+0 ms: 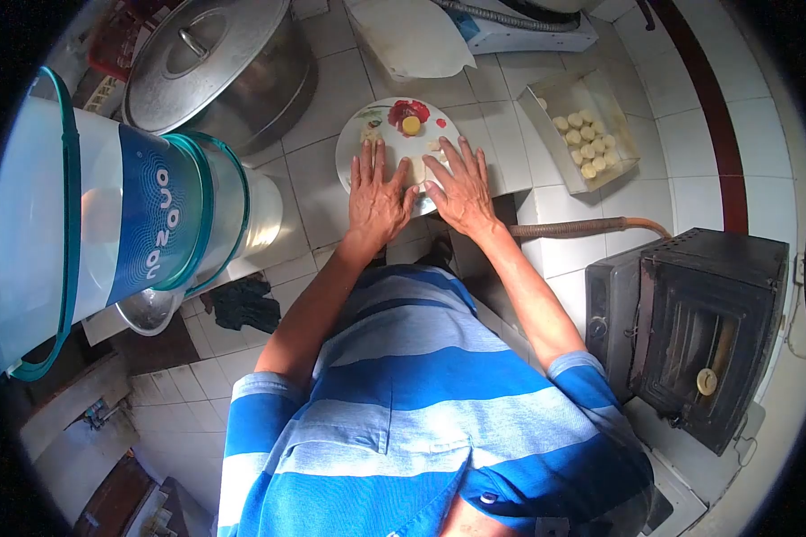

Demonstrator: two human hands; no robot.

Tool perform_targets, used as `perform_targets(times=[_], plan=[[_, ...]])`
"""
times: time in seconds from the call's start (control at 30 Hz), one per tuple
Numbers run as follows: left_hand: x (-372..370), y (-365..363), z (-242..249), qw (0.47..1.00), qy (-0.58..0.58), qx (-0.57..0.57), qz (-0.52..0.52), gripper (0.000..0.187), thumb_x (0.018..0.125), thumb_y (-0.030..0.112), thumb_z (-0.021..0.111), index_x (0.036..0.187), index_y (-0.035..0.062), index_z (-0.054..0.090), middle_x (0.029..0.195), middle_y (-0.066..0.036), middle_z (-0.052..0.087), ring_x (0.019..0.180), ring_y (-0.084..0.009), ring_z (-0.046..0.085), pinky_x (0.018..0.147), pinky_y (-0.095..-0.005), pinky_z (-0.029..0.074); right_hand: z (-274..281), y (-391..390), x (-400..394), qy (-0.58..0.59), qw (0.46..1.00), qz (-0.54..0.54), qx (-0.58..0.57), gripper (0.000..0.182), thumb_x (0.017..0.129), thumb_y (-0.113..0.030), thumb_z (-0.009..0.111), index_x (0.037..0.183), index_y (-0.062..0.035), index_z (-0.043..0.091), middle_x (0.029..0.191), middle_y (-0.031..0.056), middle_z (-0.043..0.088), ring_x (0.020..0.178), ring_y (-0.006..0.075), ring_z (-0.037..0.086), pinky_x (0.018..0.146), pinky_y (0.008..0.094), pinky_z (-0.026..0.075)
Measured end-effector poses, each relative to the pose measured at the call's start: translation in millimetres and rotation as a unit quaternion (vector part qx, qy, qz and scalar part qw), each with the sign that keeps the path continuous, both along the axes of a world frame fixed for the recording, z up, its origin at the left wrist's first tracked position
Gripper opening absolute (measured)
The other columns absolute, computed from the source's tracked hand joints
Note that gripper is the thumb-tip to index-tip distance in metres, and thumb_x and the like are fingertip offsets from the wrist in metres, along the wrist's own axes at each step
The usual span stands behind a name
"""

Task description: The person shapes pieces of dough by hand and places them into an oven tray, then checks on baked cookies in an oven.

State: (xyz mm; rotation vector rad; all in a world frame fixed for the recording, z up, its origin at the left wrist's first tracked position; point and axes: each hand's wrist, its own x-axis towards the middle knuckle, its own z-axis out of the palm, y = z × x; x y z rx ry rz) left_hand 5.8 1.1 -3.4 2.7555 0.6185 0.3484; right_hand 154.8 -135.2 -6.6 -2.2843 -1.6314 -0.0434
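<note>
A round white plate (360,121) with red flower prints lies on the tiled counter. On its far part sits a small yellow round piece (411,125). A flat pale piece of dough (415,171) lies between my hands, near my thumbs. My left hand (378,191) rests palm down over the plate's left side, fingers spread. Over the right side lies my right hand (461,190), also palm down with fingers apart. Small pale bits (436,146) show by its fingertips. What lies under the palms is hidden.
A rectangular tray (535,116) holding several pale dough balls (587,141) stands at the right. A large lidded pot (273,98) and stacked clear buckets (94,201) stand left. A black oven (703,331) is at lower right, and a ribbed hose (573,229) crosses beside my right forearm.
</note>
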Motion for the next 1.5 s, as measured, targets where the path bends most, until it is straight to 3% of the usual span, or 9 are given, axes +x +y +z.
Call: perform_targets(times=[0.2, 0.67, 1.17, 1.5], plan=[[5.6, -4.4, -5.1, 1.000, 0.015, -0.011, -0.017, 0.057, 0.099, 0.042, 0.056, 0.148, 0.0130, 0.054, 0.162, -0.028, 0.028, 0.154, -0.0464, 0.018, 0.125, -0.0592, 0.016, 0.9, 2.1, 3.2, 0.011, 0.999, -0.029, 0.008, 0.046, 0.100, -0.037, 0.055, 0.141, -0.0148, 0.059, 0.160, 0.0187, 0.036, 0.151, 0.0453, 0.026, 0.122, 0.0642, 0.018], [-13.3, -10.6, -1.5, 0.999, -0.023, -0.023, 0.007, 0.058, 0.101, 0.038, 0.055, 0.153, 0.0135, 0.047, 0.160, -0.030, 0.029, 0.152, -0.0503, 0.019, 0.123, -0.0613, 0.019, 8.2, 5.7, 8.7, -0.012, 0.999, 0.035, -0.005, 0.043, 0.097, -0.032, 0.058, 0.138, -0.0185, 0.063, 0.159, 0.0171, 0.037, 0.150, 0.0450, 0.027, 0.121, 0.0653, 0.020], [-22.2, -19.7, -1.6, 0.999, 0.016, -0.019, -0.042, 0.058, 0.100, 0.042, 0.058, 0.150, 0.0152, 0.050, 0.160, -0.029, 0.031, 0.152, -0.0491, 0.021, 0.123, -0.0612, 0.018, 17.2, -10.5, -1.1, -0.001, 0.997, 0.073, -0.036, 0.040, 0.098, -0.031, 0.057, 0.133, -0.0168, 0.066, 0.156, 0.0170, 0.042, 0.149, 0.0435, 0.030, 0.122, 0.0632, 0.021], [-28.2, -21.4, -0.9, 1.000, 0.002, -0.020, -0.011, 0.054, 0.100, 0.042, 0.057, 0.147, 0.0146, 0.053, 0.159, -0.028, 0.032, 0.152, -0.0488, 0.021, 0.123, -0.0608, 0.019, 8.7, -12.8, -3.9, -0.014, 0.999, 0.033, -0.035, 0.042, 0.099, -0.035, 0.056, 0.136, -0.0162, 0.064, 0.158, 0.0157, 0.040, 0.151, 0.0426, 0.027, 0.122, 0.0637, 0.019]])
